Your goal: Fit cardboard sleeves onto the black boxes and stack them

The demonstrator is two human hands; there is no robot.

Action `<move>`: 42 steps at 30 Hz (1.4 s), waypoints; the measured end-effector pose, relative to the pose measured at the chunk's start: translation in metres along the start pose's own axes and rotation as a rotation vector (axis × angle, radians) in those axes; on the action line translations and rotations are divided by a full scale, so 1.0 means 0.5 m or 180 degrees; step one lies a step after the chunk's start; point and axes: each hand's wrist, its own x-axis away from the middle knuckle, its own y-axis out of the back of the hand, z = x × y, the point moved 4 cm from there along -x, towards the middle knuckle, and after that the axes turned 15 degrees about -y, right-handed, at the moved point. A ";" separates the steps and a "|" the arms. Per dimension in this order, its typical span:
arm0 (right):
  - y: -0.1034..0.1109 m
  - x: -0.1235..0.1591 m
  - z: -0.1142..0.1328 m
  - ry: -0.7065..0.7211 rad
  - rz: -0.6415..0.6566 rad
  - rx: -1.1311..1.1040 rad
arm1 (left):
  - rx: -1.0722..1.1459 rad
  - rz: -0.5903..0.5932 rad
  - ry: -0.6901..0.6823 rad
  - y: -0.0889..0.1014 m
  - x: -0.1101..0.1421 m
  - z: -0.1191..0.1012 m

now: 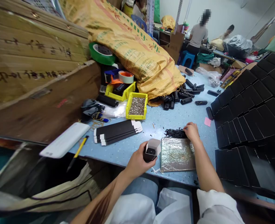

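Observation:
My left hand (139, 160) is wrapped round a small black box (148, 156), tilted up with its white inner flap open. Something dark and rounded shows inside the box. At the right end of a pile of thin black pieces (175, 133), my right hand (191, 131) has its fingertips pinched together; whether a piece is between them is too small to tell. A flat block wrapped in shiny clear film (177, 155) lies just in front of that pile, under my right forearm. Flattened black cartons (117, 132) with white ends are stacked to the left.
A yellow bin of small metal parts (137, 106) stands behind, beside a yellow tray (129, 91). A big yellow sack (137, 46) spills black devices (182, 95). Stacked black boxes (251, 102) wall the right side. A white case (64, 140) and a yellow-handled tool (81, 147) overlap the left edge.

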 end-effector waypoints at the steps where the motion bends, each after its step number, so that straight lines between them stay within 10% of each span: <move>1: 0.011 -0.017 -0.014 -0.0035 0.0019 0.0019 | 0.0009 0.0078 -0.0024 -0.007 -0.006 0.000; 10: 0.001 0.227 0.072 0.0310 0.0379 -0.1870 | 0.0009 0.0420 -0.0377 -0.046 -0.043 -0.017; 13: -0.032 0.282 0.107 0.0971 0.0434 -0.1231 | 0.0225 0.0324 -0.0242 -0.044 -0.041 -0.011; 17: -0.061 0.273 0.086 0.0670 0.0446 -0.1304 | 0.0406 0.0150 -0.0567 -0.043 -0.042 -0.009; 23: -0.119 0.287 0.090 0.0774 0.1667 -0.2111 | 0.0836 0.0314 -0.0249 -0.052 -0.043 -0.025; 34: -0.119 0.349 0.075 0.0944 0.1032 -0.1359 | 0.1277 0.0023 0.0223 -0.053 -0.040 -0.068; 38: -0.004 0.420 0.040 0.0642 0.0509 -0.0819 | 0.1231 0.0336 -0.0240 -0.029 -0.050 -0.071; 42: 0.331 0.447 -0.075 0.0185 -0.1142 -0.0137 | -0.1452 0.0040 -0.0594 0.097 -0.124 0.027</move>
